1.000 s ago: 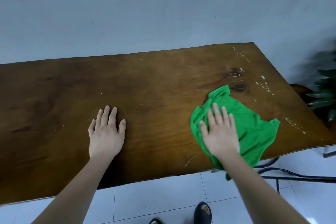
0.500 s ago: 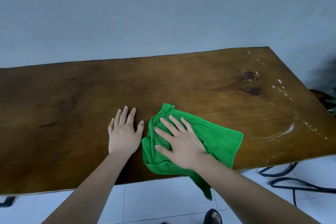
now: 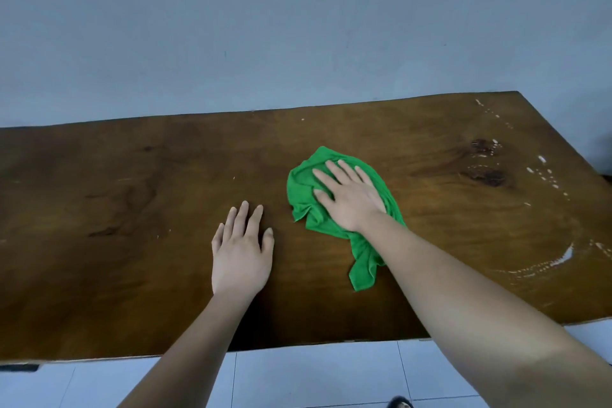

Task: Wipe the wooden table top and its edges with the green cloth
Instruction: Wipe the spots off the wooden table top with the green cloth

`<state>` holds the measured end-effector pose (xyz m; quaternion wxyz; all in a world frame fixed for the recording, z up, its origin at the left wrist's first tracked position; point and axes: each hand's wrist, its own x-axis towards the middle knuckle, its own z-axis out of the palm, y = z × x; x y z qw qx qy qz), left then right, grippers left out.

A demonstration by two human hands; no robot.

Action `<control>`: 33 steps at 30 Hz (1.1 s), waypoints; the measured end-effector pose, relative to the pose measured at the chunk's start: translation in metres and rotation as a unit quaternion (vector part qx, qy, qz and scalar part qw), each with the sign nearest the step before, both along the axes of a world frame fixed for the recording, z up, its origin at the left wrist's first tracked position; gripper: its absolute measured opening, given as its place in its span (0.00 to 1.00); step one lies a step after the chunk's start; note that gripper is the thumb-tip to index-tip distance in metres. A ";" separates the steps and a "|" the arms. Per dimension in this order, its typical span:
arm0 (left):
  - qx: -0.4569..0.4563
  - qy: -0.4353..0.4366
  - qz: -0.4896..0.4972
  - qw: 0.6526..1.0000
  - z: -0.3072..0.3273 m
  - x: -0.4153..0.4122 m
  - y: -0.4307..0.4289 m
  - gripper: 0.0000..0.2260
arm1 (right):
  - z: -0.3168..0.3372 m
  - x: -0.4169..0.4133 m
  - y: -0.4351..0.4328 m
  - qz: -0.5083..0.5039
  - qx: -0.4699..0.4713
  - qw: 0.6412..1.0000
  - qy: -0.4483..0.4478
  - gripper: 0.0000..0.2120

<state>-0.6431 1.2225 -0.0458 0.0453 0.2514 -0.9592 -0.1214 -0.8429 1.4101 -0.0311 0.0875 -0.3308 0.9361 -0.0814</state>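
Note:
A brown wooden table top (image 3: 116, 209) fills the middle of the head view, its far edge against a wall. A crumpled green cloth (image 3: 304, 195) lies on it right of centre, with one tail trailing toward me. My right hand (image 3: 351, 199) presses flat on the cloth, fingers spread and pointing away to the left. My left hand (image 3: 241, 255) rests flat on the bare wood just left of the cloth, holding nothing. A wet curved streak (image 3: 546, 262) and white specks (image 3: 543, 172) mark the right part of the top.
A plain grey-blue wall (image 3: 298, 26) rises directly behind the table. White floor tiles (image 3: 314, 374) show below the near edge, with the tip of a dark sandal (image 3: 400, 402) at the bottom. Two dark knots (image 3: 486, 175) sit in the wood at right.
My right hand has slid the cloth from the near right corner leftward, then away from the near edge toward the table's middle. A wet streak is left at right. My left hand stays planted.

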 end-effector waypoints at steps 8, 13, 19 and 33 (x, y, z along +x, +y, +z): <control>-0.002 -0.006 -0.006 1.000 0.001 0.001 0.001 0.29 | -0.007 -0.007 0.119 -0.169 0.020 0.985 0.010 0.33; -0.001 -0.008 -0.008 1.000 0.002 0.001 0.000 0.30 | -0.004 0.078 0.107 -0.179 0.038 0.983 0.000 0.32; 0.002 -0.010 -0.007 1.000 0.004 -0.001 0.001 0.29 | -0.010 0.176 0.049 -0.047 -0.007 0.999 0.001 0.32; 0.030 0.037 -0.078 0.996 0.023 -0.034 0.087 0.25 | -0.009 0.132 0.181 -0.025 -0.021 0.999 -0.007 0.31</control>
